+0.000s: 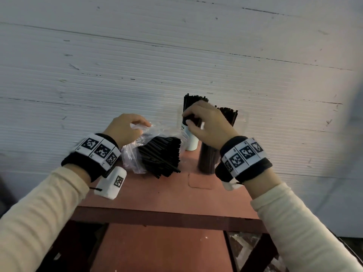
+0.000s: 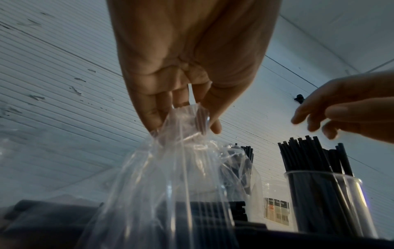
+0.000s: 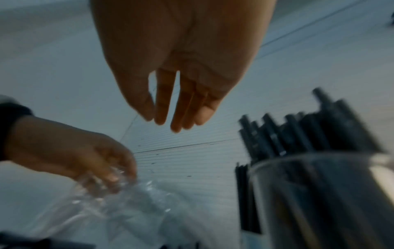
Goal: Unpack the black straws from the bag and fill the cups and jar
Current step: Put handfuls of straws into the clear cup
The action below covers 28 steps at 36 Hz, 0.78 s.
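Black plastic straws (image 1: pixel 163 156) are lying bundled in the clear plastic bag (image 1: pixel 133 154); I'm pinching its mouth with my left hand (image 1: pixel 125 128), my right hand (image 1: pixel 206 122) hanging empty, fingers relaxed. Next, I judge, it must reach in for another bunch.

The bag (image 1: pixel 155 138) is thin, clear, crinkled glossy plastic, the straws (image 1: pixel 163 156) matt black, the jar (image 2: pixel 326 203) clear smooth plastic, the cup (image 1: pixel 191 141) white and perhaps paper, the table (image 1: pixel 157 195) dull scuffed red, the wall (image 1: pixel 137 55) ribbed, chipped white.
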Available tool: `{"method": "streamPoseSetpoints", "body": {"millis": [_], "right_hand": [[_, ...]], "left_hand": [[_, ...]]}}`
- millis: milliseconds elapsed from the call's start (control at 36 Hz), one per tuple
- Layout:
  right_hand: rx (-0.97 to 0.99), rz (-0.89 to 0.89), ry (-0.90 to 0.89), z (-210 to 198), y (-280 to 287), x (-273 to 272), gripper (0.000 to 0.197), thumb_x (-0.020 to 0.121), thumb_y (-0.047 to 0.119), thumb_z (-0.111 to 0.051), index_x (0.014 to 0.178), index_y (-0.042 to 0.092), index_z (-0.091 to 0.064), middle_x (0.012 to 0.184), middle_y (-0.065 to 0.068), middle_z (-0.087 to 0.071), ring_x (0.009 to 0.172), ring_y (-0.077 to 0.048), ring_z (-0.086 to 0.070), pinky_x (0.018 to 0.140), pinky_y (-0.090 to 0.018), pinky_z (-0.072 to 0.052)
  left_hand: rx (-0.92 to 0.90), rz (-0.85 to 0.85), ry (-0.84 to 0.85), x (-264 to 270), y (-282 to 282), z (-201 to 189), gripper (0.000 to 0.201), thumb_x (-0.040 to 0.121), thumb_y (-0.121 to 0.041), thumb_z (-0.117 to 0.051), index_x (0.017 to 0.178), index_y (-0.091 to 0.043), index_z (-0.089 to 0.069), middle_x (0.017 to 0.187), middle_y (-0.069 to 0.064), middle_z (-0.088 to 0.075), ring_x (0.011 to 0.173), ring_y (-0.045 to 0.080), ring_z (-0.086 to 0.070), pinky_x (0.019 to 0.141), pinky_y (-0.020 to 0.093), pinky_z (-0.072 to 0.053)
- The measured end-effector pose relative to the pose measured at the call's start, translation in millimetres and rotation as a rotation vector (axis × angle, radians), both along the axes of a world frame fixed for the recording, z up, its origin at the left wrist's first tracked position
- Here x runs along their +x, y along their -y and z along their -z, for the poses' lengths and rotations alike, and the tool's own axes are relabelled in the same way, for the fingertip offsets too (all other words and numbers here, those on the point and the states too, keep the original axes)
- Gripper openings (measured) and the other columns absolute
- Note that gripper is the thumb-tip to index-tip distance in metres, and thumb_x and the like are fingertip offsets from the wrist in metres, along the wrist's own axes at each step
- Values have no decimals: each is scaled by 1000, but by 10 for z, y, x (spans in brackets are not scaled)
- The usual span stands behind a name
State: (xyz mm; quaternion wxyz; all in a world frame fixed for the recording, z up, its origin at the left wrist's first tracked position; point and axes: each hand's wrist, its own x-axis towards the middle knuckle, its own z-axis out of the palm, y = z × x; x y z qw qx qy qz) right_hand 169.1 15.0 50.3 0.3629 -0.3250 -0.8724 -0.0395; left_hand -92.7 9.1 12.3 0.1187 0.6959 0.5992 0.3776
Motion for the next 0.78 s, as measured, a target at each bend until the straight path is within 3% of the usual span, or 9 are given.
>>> {"method": "streamPoseSetpoints", "body": {"millis": [111,250,361,472,556,611,639,694,778], "right_hand": [[-267,-13,237,190,62,-264,30,91,34,-61,117,21,-60,105,1,-61,94,-14,-56,89,-34,-48],[-627,118,583,432,60,-426,58,83,44,-69,133,31,-44,114,5,-53,98,-16,-56,85,-29,-47],[-767,90,552,543,-12,-497,47,85,20,-69,125,28,-45,89,-5,-67,75,-24,-71,63,-31,-58],[-599,54,448,536,-80,-663,23,88,18,-64,110,19,-60,91,1,-64,82,-18,-63,76,-33,-56],[-531,50,405,533,-89,-827,22,95,28,-55,112,20,-67,107,1,-65,100,-18,-60,90,-30,-47],[-528,70,469,542,-85,-944,32,100,34,-45,123,21,-64,120,-2,-64,109,-21,-58,92,-29,-42],[-533,87,504,551,-84,-1004,37,101,38,-41,130,22,-59,128,-4,-61,117,-23,-55,96,-30,-40],[-542,130,558,578,-103,-1119,46,102,42,-38,144,23,-44,142,-7,-50,130,-26,-46,105,-32,-33],[-522,151,585,620,-169,-1252,47,99,35,-46,145,23,-40,137,-11,-53,124,-30,-49,103,-35,-36]], "left_hand": [[20,-20,46,-66,19,57,37,83,-1,-60,80,-37,-68,112,-5,-67,100,15,-64,80,28,-48],[-6,10,-15,-120,87,120,36,92,-8,-57,81,-40,-68,113,-10,-66,105,18,-63,87,30,-48],[-79,63,-25,-139,152,143,19,93,-19,-61,99,-35,-70,125,-7,-64,115,13,-57,96,29,-42],[-154,84,-121,-170,195,131,35,86,-13,-71,114,-33,-66,133,-3,-60,120,21,-56,97,31,-44],[-141,49,-131,-198,203,108,49,83,1,-60,99,-45,-65,134,0,-60,106,23,-64,89,40,-53],[-97,17,-106,-209,195,93,52,83,6,-55,97,-43,-67,134,0,-60,88,9,-67,75,31,-56],[-67,4,-84,-210,182,89,52,83,8,-51,99,-38,-69,133,0,-61,69,-3,-64,61,22,-53],[-20,-14,-38,-188,182,61,50,84,12,-46,105,-26,-72,129,0,-63,38,-5,-47,39,10,-35],[38,-15,10,-181,202,31,46,86,13,-48,110,-19,-72,115,7,-70,36,-1,-46,37,7,-28]]}}
